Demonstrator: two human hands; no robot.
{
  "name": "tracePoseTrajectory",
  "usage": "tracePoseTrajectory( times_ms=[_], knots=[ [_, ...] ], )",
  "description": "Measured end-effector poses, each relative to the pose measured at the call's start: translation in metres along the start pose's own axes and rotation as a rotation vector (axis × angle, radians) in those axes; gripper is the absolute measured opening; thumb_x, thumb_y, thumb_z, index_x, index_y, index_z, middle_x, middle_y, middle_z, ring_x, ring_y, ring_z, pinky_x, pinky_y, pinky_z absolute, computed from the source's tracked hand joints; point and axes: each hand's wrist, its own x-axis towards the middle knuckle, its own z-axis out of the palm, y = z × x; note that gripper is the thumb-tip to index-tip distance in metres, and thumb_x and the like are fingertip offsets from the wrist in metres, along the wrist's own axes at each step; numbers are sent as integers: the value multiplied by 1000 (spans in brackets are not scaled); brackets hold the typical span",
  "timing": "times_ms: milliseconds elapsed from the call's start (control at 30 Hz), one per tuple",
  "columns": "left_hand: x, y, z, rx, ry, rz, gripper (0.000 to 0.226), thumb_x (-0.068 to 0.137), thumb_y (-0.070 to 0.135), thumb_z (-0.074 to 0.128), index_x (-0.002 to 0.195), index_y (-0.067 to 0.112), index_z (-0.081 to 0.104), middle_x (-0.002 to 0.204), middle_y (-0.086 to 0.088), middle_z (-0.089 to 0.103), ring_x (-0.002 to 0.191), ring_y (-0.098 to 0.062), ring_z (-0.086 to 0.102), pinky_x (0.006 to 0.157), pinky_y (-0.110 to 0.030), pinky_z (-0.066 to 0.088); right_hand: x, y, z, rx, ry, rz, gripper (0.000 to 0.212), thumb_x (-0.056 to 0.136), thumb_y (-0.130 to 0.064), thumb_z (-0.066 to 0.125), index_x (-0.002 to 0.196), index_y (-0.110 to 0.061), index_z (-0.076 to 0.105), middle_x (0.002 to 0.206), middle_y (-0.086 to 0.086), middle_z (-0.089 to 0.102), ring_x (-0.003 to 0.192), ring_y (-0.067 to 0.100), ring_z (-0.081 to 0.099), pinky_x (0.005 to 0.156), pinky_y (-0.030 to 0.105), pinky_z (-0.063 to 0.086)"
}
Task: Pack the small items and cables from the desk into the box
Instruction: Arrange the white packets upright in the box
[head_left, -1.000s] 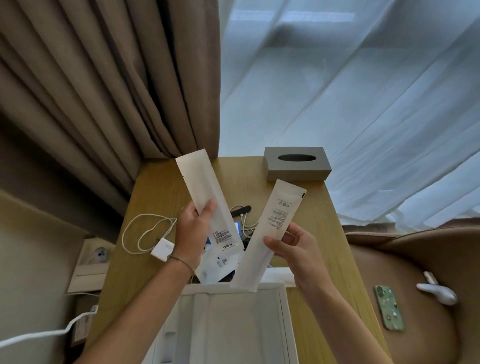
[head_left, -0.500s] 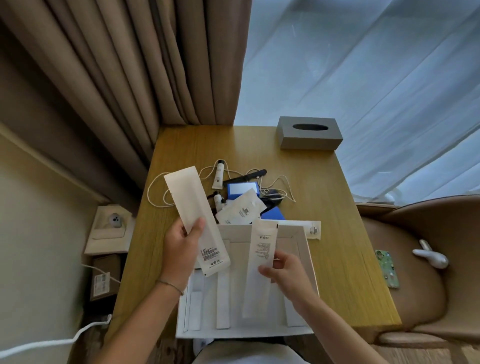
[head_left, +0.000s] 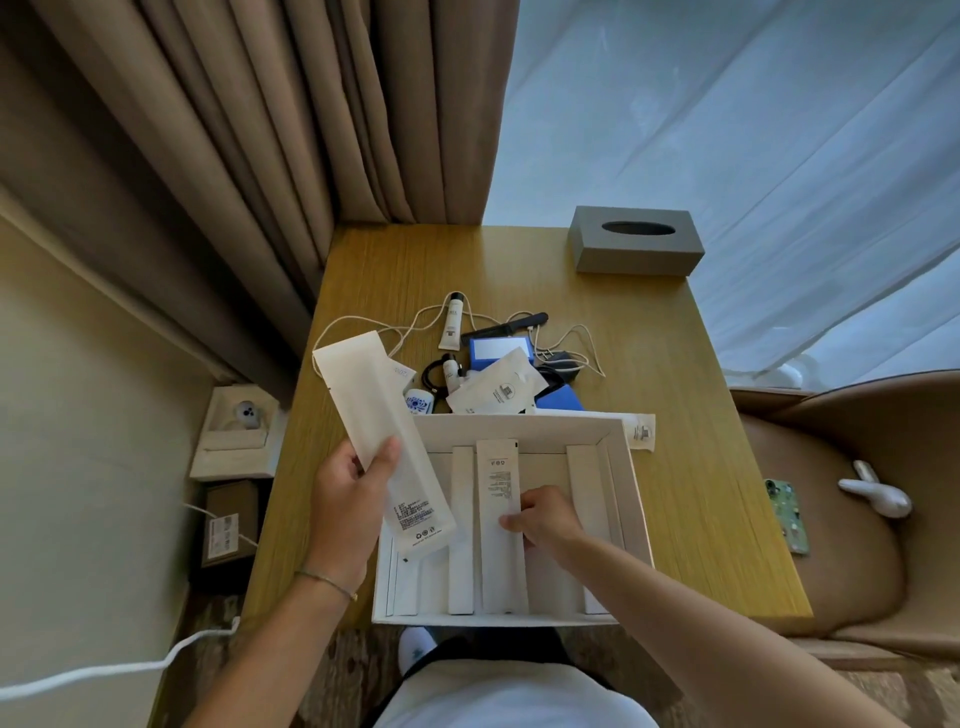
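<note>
A white divided box (head_left: 631, 483) sits at the desk's near edge. My right hand (head_left: 545, 517) is inside it, fingers pinching a long white paper packet (head_left: 500, 566) that lies flat in a middle compartment. Above the box's left side, my left hand (head_left: 345, 499) holds a second long white packet (head_left: 379, 436), tilted. Behind the box lies a pile: a white cable (head_left: 358, 327), a small white tube (head_left: 451, 327), a blue box (head_left: 498, 349), a black comb (head_left: 511, 325), a white sachet (head_left: 496, 389) and dark cables.
A grey tissue box (head_left: 636, 249) stands at the desk's back right. Brown curtains hang behind on the left. To the right, a tan seat holds a green phone (head_left: 788, 514) and a white figurine (head_left: 875, 496). Left of the desk are a wall socket shelf and a white cord.
The view has tilted down over the desk. My right hand lowered its packet from upright into the box and laid it flat. My left hand came down with its packet.
</note>
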Motion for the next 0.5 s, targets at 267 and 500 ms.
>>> tracePoseTrajectory(
  times_ms=[267, 500],
  knots=[
    [-11, -4, 11, 21, -92, -152, 7, 94, 21, 66, 99, 21, 71, 90, 7, 78, 83, -11, 74, 73, -31, 56, 9, 1, 6, -268, 27, 28, 30, 89, -34, 76, 67, -15, 66, 71, -1, 70, 52, 13, 71, 54, 27, 62],
    [-16, -14, 41, 106, -329, -323, 14, 95, 14, 64, 107, 18, 71, 97, -1, 79, 86, -16, 75, 71, -29, 59, -19, -27, -22, -565, 36, -82, 43, 95, -43, 63, 69, -9, 69, 59, 6, 72, 51, 18, 67, 67, 31, 61]
  ],
)
